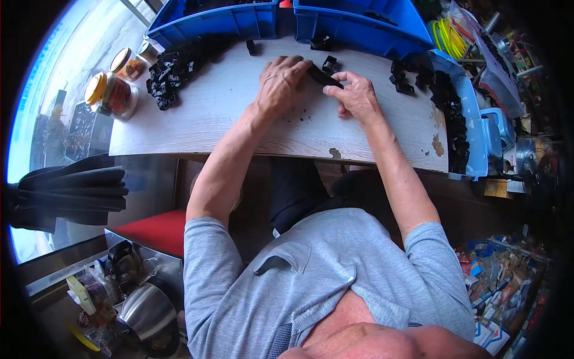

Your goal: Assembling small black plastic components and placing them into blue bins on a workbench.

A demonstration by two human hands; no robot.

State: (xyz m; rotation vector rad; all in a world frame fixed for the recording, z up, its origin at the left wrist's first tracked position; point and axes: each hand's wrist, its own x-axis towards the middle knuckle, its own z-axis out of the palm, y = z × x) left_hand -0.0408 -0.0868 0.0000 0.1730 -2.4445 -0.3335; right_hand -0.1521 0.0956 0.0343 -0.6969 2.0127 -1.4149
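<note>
A dark, elongated black part (323,77) spans the gap between my two hands over the table (221,119). My left hand (282,81) is closed, back of the hand up, with its fingers curled at the part's left end. At the other end my right hand (357,94) pinches it between thumb and fingers. The fingers hide both ends, so its full shape does not show. Just behind it stands a small black plastic clip-like piece (329,63). A few dark crumbs lie on the white tabletop below my hands.
Black pieces are heaped at the left (164,78) and scattered at the right (402,84). Two blue bins (218,25) (365,31) line the back. A light-blue tray (476,131) of black pieces borders the right edge. Lidded jars (119,99) stand at the left corner.
</note>
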